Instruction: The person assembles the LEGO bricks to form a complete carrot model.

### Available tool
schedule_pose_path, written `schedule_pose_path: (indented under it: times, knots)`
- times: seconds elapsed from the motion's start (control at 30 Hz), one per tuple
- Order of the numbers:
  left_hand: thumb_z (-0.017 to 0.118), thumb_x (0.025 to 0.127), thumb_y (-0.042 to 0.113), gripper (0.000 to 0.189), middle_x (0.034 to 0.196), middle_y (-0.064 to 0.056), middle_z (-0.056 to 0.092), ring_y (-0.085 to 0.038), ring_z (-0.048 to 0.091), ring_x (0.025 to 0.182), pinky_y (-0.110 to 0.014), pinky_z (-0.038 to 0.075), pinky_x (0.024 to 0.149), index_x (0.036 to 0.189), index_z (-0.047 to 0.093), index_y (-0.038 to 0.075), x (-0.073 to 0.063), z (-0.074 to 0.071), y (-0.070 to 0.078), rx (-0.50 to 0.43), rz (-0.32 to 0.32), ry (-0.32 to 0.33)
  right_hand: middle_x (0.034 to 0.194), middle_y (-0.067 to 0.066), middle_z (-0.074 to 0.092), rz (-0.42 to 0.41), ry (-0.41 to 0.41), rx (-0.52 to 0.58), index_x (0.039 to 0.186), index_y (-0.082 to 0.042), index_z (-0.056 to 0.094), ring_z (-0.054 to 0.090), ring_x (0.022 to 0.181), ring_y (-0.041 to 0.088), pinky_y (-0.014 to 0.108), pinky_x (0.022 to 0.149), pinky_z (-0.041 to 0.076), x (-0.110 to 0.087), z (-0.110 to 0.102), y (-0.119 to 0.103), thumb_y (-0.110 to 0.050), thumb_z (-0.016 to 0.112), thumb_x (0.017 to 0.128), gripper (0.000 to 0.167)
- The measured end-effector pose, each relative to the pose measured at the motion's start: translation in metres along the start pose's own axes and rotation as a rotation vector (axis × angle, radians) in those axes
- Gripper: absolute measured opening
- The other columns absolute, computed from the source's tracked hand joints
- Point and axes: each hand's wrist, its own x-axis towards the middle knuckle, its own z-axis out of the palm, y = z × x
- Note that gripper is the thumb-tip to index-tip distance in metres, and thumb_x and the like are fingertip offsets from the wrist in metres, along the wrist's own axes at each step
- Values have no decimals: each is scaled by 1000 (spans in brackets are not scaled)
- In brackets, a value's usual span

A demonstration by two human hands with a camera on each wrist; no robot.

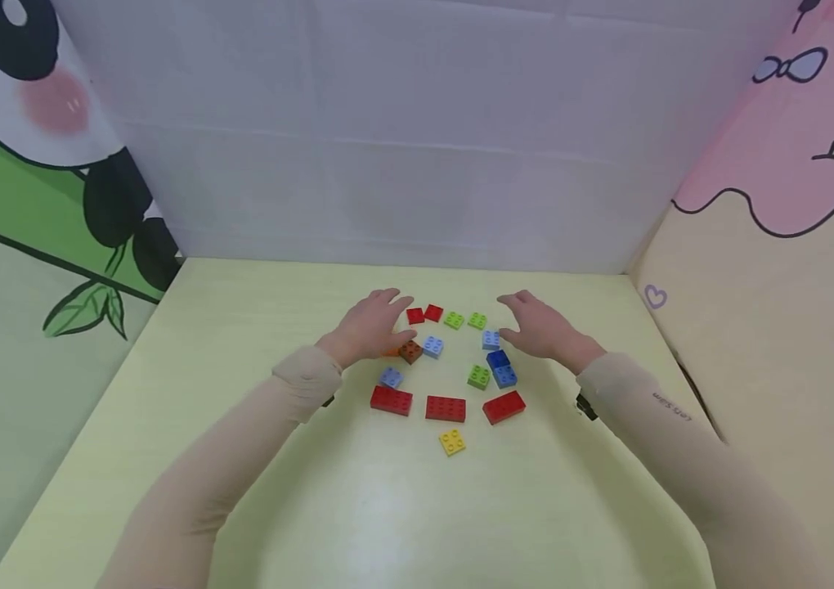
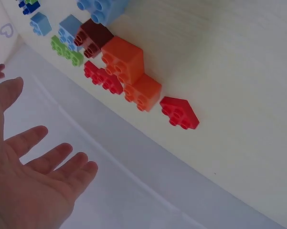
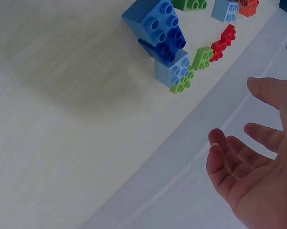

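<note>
My left hand (image 1: 369,327) hovers at the left of a spread of toy building bricks, its fingers loosely spread with nothing held. Under its thumb lie a brown brick (image 1: 410,352) and orange bricks (image 2: 126,59), partly hidden by the hand in the head view. On the other side my right hand (image 1: 540,329) is likewise held up, relaxed and holding nothing. Nearest to it are a light blue brick (image 1: 490,339), a dark blue brick (image 1: 498,359) and a blue brick (image 1: 505,376). A red wedge-like brick (image 2: 179,113) shows in the left wrist view.
Two small red bricks (image 1: 433,312) and two lime green bricks (image 1: 454,320) lie at the back. Three long red bricks (image 1: 446,408) form a front row, with a yellow brick (image 1: 452,442) before them. A pale wall (image 1: 402,196) bounds the table's (image 1: 387,523) far edge.
</note>
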Motion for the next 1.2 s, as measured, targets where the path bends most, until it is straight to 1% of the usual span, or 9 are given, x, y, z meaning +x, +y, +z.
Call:
schedule_pose_path:
  times: [0.2,0.33,0.43,0.57,0.7,0.8,0.97,1.1,1.2]
  knots:
    - [62,90,40,61,141,-13,43,-29,39,128,-43,36,101,140,46,10,-9,11,20,-31,49,0,134,17,45,-22,0,-14,143,-7,39,51,114,31,47,93,43,-5,14,-12,-29,66,90,63]
    - [62,90,40,58,136,-10,47,-26,42,124,-39,39,98,138,50,9,-15,23,28,-54,98,21,133,15,45,-37,-13,-23,143,-9,40,50,114,28,45,93,44,-7,21,-23,-31,66,91,63]
    - [62,90,41,56,131,-8,51,-24,46,119,-38,42,95,136,53,9,-20,32,33,-68,105,25,133,14,46,-56,-19,-25,143,-10,41,51,113,27,43,91,46,-10,27,-30,-32,66,90,63]
    - [67,87,43,50,112,-6,58,-18,53,97,-33,47,82,122,61,8,-29,40,40,-102,95,25,132,13,47,-69,-34,6,143,-11,42,52,111,27,42,88,48,-13,35,-38,-33,68,89,64]
    - [72,81,48,44,90,0,57,-12,50,75,-26,45,64,103,65,11,-39,50,51,-146,94,-27,126,12,52,-80,-56,40,139,-10,47,53,105,24,40,86,48,-16,42,-47,-33,70,87,61]
    - [73,78,53,43,78,5,53,-10,48,68,-23,42,56,94,65,13,-46,57,60,-154,131,-77,122,10,57,-104,-71,57,132,-7,54,54,103,22,38,85,48,-18,47,-53,-33,73,84,57]
    - [76,75,52,39,65,6,48,-10,46,61,-24,37,53,77,62,16,-52,63,71,-182,171,-114,116,6,61,-153,-95,57,123,-8,62,53,99,17,33,84,47,-20,55,-62,-37,76,81,52]
    - [78,72,52,39,57,6,45,-10,43,58,-24,34,53,68,58,19,-54,69,73,-204,199,-144,112,5,62,-159,-127,84,120,-8,64,52,93,14,30,79,46,-19,62,-65,-37,76,81,50]
    - [79,69,54,41,53,5,41,-10,40,55,-25,32,52,65,58,20,-55,75,73,-225,231,-157,111,2,63,-162,-146,78,119,-10,65,52,93,13,28,79,45,-18,69,-66,-37,75,82,47]
